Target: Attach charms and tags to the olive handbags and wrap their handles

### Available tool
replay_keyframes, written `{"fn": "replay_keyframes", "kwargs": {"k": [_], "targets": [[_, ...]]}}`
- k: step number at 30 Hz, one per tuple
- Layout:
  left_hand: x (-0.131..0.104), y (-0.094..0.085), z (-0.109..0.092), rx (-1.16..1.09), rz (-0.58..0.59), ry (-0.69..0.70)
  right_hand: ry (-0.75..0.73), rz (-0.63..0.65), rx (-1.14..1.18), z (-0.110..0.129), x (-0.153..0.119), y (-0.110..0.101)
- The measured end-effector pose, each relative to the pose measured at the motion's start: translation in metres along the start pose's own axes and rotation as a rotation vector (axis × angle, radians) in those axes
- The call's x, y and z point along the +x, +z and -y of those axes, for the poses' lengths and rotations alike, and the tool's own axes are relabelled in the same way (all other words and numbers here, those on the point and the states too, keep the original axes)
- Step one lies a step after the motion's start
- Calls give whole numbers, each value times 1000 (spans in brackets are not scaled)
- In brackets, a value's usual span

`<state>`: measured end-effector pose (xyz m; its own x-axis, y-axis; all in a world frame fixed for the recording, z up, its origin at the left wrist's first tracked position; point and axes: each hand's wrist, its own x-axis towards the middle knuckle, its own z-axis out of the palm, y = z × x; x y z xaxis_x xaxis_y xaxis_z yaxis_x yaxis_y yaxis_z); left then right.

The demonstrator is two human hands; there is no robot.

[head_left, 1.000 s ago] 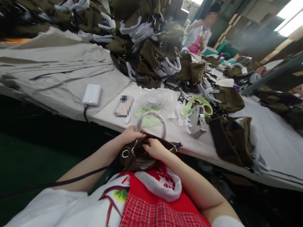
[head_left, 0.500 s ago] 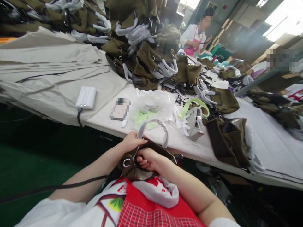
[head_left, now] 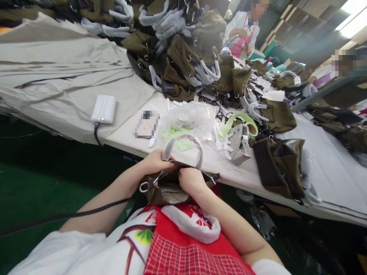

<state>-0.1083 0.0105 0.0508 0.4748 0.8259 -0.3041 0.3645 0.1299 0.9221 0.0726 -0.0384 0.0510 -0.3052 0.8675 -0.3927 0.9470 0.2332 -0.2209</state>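
Note:
An olive-green handbag [head_left: 155, 196] is held against my front, its mouth open toward me and a pale lining showing. My left hand [head_left: 159, 161] grips the far rim on the left, beside the base of the plastic-wrapped handle [head_left: 198, 144]. My right hand [head_left: 192, 180] reaches into the mouth; its fingers are hidden inside the bag. A metal ring [head_left: 144, 187] sticks out at the bag's left end. The near wrapped handle [head_left: 190, 226] hangs over my red apron [head_left: 183, 250].
Ahead on the table lie a white power bank [head_left: 103, 109], a phone [head_left: 146, 124], a clear plastic bag [head_left: 189, 116] with green pieces, and a tape dispenser [head_left: 240, 145] by green tape [head_left: 229, 124]. Olive bags [head_left: 177, 57] are piled behind; another bag [head_left: 279, 168] lies right. A co-worker [head_left: 242, 32] stands beyond.
My right hand has moved from the bag's left part, where its fingers were curled, rightward and deeper into the mouth. The mouth is wider and shows more lining. My left hand keeps its hold.

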Motion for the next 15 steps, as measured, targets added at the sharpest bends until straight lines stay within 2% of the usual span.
{"fn": "replay_keyframes", "kwargs": {"k": [2, 3, 6, 9, 15], "targets": [[-7, -7, -4, 93, 51, 46, -38, -23, -3, -3, 0, -2], [-11, -10, -6, 137, 38, 66, -52, -44, -3, -3, 0, -2], [-16, -13, -9, 217, -98, 92, -136, -130, 10, 2, -1, -1], [-14, -11, -6, 190, -137, 118, -245, -176, 34, 10, -2, 7], [-8, -5, 2, 128, -179, 120, -300, -209, 14, 17, -6, 17]]}}
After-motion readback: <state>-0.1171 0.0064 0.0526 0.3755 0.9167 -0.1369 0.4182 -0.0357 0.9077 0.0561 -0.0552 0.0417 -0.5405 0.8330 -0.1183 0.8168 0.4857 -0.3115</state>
